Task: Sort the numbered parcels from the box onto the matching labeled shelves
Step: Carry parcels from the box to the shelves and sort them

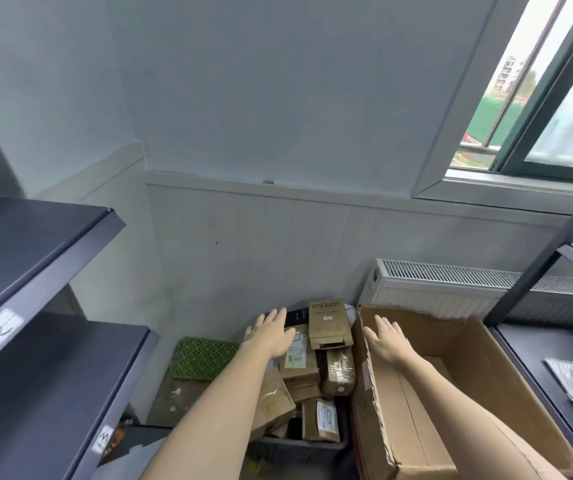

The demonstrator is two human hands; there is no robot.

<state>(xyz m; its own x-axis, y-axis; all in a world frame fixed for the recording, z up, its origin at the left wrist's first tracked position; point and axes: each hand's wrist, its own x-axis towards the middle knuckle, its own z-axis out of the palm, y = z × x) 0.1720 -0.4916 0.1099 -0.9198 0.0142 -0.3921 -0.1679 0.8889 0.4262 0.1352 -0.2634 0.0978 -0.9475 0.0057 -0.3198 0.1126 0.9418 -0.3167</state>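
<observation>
Nearest the camera are two bare forearms reaching forward and down. The left hand (pixel 271 332) is spread flat with straight fingers over the heap of parcels (pixel 307 372), and the right hand (pixel 384 337) is likewise flat and holding nothing, over the torn rim of the big cardboard box (pixel 458 372). Whether either hand touches anything cannot be told. The parcels lie piled in a dark crate (pixel 299 448) on the floor, just left of the cardboard box, which looks nearly empty. The step in hand appears to be choosing a parcel — best to take the tall brown one (pixel 330 322) lying on top, since it is free of the others, lift it straight up, and read its number before turning. The labeled shelves (pixel 53 271) stand to the left, their front edges jutting near the left elbow, so a lifted parcel should rise well above the heap before swinging that way. On the right another shelf (pixel 534 344) and a slanting post (pixel 555 244) crowd the box — the open room is between the two racks.
</observation>
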